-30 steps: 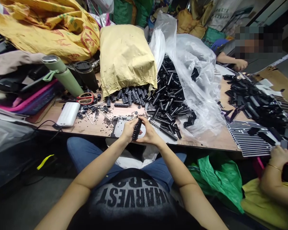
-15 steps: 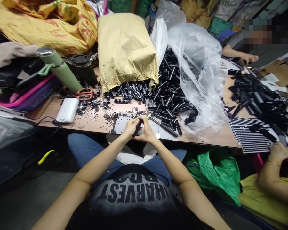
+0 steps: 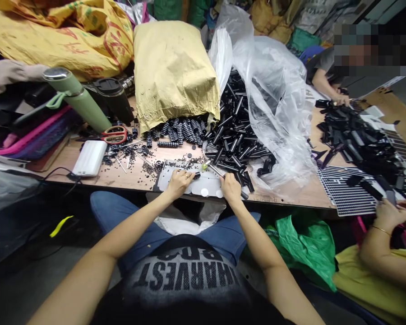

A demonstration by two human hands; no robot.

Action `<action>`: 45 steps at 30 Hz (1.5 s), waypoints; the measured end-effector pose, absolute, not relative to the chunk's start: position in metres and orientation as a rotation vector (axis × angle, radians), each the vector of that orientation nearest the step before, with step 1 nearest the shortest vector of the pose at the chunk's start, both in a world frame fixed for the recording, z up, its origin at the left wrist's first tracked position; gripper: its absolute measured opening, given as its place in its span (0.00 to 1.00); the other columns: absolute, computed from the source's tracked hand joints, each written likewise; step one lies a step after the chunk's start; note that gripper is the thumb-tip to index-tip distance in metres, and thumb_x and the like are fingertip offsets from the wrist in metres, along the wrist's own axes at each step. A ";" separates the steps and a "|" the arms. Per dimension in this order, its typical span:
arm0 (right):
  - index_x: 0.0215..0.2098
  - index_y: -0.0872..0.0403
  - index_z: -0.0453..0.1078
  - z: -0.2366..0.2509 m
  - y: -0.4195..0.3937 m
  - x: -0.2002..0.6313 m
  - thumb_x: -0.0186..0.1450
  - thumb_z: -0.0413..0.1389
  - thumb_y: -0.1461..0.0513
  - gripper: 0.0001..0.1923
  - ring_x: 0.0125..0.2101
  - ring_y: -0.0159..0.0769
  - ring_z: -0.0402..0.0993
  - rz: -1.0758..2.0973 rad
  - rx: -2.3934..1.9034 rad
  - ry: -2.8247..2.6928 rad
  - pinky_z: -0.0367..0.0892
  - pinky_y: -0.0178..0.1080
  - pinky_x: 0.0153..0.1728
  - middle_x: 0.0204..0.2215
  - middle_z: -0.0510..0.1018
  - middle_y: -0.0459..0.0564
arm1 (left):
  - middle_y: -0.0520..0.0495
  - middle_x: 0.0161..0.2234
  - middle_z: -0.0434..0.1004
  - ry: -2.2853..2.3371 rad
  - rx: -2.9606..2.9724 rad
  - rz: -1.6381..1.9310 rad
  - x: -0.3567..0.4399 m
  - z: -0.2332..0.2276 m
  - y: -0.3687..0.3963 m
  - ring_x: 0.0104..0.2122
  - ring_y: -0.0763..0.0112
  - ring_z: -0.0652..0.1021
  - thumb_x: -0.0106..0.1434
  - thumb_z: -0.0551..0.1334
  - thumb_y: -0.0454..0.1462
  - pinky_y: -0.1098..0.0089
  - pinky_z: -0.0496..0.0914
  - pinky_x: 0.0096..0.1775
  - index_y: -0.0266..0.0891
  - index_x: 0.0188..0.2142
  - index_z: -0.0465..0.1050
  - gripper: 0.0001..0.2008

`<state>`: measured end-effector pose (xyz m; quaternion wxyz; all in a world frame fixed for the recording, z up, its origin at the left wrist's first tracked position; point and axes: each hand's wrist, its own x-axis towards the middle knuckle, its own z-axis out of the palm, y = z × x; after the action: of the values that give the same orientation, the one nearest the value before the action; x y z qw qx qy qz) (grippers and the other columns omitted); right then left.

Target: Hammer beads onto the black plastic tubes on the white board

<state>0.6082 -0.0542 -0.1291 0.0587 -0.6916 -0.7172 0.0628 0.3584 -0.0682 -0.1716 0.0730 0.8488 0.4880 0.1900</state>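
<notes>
My left hand [image 3: 178, 182] lies on a grey metal plate [image 3: 208, 186] at the table's near edge. Its fingers pinch a small black ribbed part [image 3: 196, 175] that is mostly hidden. My right hand [image 3: 230, 188] has moved apart from it. It is curled over a black-handled tool [image 3: 244, 195] whose thin metal shaft [image 3: 216, 171] points left toward a yellow-green tip. Loose black beads and ribbed rollers [image 3: 179, 133] spill from a tan paper sack [image 3: 174, 67] just beyond the plate.
A heap of black tubes [image 3: 237, 135] lies in a clear plastic bag [image 3: 277, 99]. Also on the table are a green flask [image 3: 76, 97], a black mug [image 3: 113, 97], red scissors [image 3: 117, 133] and a white power bank [image 3: 89, 158]. Other people's hands [image 3: 389, 212] work at black strips and a slotted tray [image 3: 345, 194] on the right.
My hands held the black part together above the table edge; now they have separated. The left has lowered onto the plate and the right has moved right onto the tool.
</notes>
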 end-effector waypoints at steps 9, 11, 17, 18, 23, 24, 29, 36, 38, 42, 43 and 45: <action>0.36 0.52 0.64 -0.110 -0.109 0.580 0.73 0.38 0.54 0.18 0.25 0.39 0.72 0.677 -2.051 -2.175 0.56 0.36 0.27 0.23 0.74 0.50 | 0.37 0.55 0.72 1.545 2.516 0.563 0.372 -0.176 -0.080 0.55 0.52 0.69 0.69 0.45 0.30 0.48 0.56 0.55 0.37 0.60 0.65 0.23; 0.36 0.52 0.64 -0.099 -0.112 0.574 0.73 0.36 0.53 0.19 0.24 0.38 0.71 0.698 -1.979 -2.108 0.56 0.35 0.28 0.23 0.74 0.49 | 0.36 0.59 0.66 1.606 2.549 0.509 0.378 -0.177 -0.083 0.59 0.53 0.66 0.71 0.44 0.32 0.49 0.52 0.59 0.32 0.61 0.63 0.23; 0.38 0.53 0.62 -0.094 -0.124 0.573 0.73 0.32 0.52 0.22 0.23 0.35 0.69 0.615 -1.842 -1.898 0.57 0.34 0.28 0.23 0.71 0.46 | 0.28 0.67 0.45 1.694 2.575 0.407 0.390 -0.183 -0.095 0.67 0.49 0.48 0.68 0.47 0.54 0.50 0.40 0.65 0.20 0.66 0.50 0.41; 0.37 0.53 0.63 -0.099 -0.125 0.575 0.73 0.34 0.52 0.21 0.22 0.35 0.68 0.610 -1.916 -1.929 0.56 0.34 0.27 0.22 0.70 0.46 | 0.27 0.67 0.44 1.679 2.566 0.410 0.391 -0.183 -0.097 0.67 0.48 0.47 0.66 0.48 0.57 0.50 0.40 0.65 0.19 0.66 0.48 0.45; 0.35 0.53 0.64 -0.101 -0.128 0.574 0.73 0.36 0.53 0.19 0.21 0.34 0.67 0.661 -2.007 -2.030 0.53 0.34 0.26 0.21 0.71 0.46 | 0.22 0.67 0.41 1.668 2.505 0.462 0.398 -0.185 -0.097 0.67 0.44 0.43 0.60 0.50 0.63 0.50 0.42 0.64 0.16 0.66 0.45 0.54; 0.36 0.53 0.64 -0.096 -0.128 0.569 0.73 0.35 0.53 0.21 0.22 0.34 0.68 0.651 -1.927 -2.004 0.54 0.33 0.26 0.22 0.72 0.47 | 0.22 0.67 0.41 1.659 2.512 0.471 0.399 -0.186 -0.097 0.67 0.43 0.43 0.59 0.51 0.64 0.50 0.42 0.64 0.16 0.66 0.45 0.54; 0.40 0.54 0.65 -0.085 -0.123 0.527 0.73 0.35 0.53 0.22 0.27 0.36 0.73 0.646 -1.757 -2.197 0.58 0.34 0.29 0.29 0.77 0.52 | 0.24 0.66 0.46 1.619 2.558 0.520 0.400 -0.194 -0.103 0.67 0.46 0.47 0.64 0.52 0.52 0.51 0.44 0.64 0.18 0.66 0.47 0.43; 0.41 0.53 0.66 -0.088 -0.114 0.526 0.74 0.35 0.54 0.20 0.27 0.39 0.74 0.583 -1.926 -2.421 0.51 0.35 0.28 0.28 0.79 0.51 | 0.25 0.59 0.63 1.605 2.491 0.572 0.393 -0.183 -0.082 0.61 0.48 0.62 0.66 0.52 0.38 0.52 0.57 0.59 0.20 0.61 0.58 0.28; 0.40 0.53 0.65 -0.084 -0.107 0.540 0.74 0.34 0.54 0.21 0.26 0.37 0.73 0.520 -1.961 -2.315 0.50 0.35 0.28 0.27 0.78 0.49 | 0.30 0.49 0.72 1.639 2.425 0.513 0.394 -0.172 -0.077 0.52 0.53 0.71 0.66 0.50 0.32 0.56 0.65 0.52 0.25 0.57 0.65 0.21; 0.39 0.53 0.65 -0.092 -0.092 0.571 0.74 0.38 0.53 0.19 0.26 0.35 0.70 0.387 -2.101 -2.230 0.48 0.35 0.27 0.29 0.78 0.49 | 0.37 0.41 0.75 1.495 2.445 0.462 0.387 -0.151 -0.075 0.41 0.59 0.74 0.68 0.52 0.33 0.62 0.69 0.42 0.34 0.50 0.72 0.15; 0.38 0.53 0.65 -0.097 -0.090 0.577 0.74 0.39 0.52 0.19 0.26 0.35 0.70 0.344 -2.134 -2.230 0.47 0.36 0.27 0.30 0.78 0.50 | 0.36 0.43 0.74 1.540 2.425 0.496 0.378 -0.147 -0.068 0.41 0.58 0.73 0.68 0.53 0.35 0.62 0.68 0.41 0.34 0.51 0.71 0.15; 0.38 0.53 0.66 -0.111 -0.087 0.588 0.73 0.40 0.52 0.19 0.27 0.35 0.70 0.261 -2.177 -2.231 0.48 0.36 0.27 0.34 0.78 0.51 | 0.31 0.45 0.73 1.863 2.263 0.546 0.351 -0.140 -0.044 0.42 0.55 0.73 0.68 0.49 0.32 0.61 0.67 0.39 0.29 0.52 0.70 0.18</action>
<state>0.5877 -0.0874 -0.1114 0.0068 -0.6959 -0.7132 0.0835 0.3513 -0.0442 -0.1402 0.0799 0.7565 0.6229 0.1824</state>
